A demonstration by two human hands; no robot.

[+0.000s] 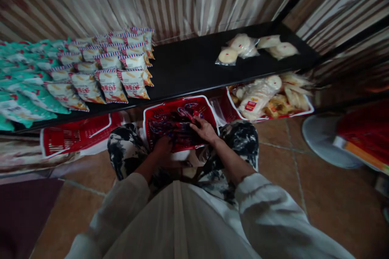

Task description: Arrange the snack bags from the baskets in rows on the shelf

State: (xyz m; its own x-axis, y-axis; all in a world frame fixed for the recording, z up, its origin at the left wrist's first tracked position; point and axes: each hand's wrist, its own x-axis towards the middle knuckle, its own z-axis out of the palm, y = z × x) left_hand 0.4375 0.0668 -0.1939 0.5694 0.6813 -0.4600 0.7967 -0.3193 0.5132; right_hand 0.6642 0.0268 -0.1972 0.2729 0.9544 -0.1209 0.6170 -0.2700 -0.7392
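Between my knees stands a red plastic basket point(214, 119) with a white rim, holding several dark, shiny packets point(179, 127) with purple and red print. My right hand point(205, 129) reaches in over the basket's right side, its thumb and fingers closed on one dark packet point(189, 110). What is inside that packet I cannot make out. My left hand point(164, 145) is at the front left of the basket, against the dark packets. Shadow hides its fingers, so its grip does not show.
A black shelf point(182, 64) bears rows of white snack bags point(109, 83), teal bags point(30, 97) and clear-wrapped round pale items point(241, 44). Below it are a red basket point(57, 137) at left and another basket point(304, 112) of packaged food at right. A grey stool point(322, 141) stands farther right.
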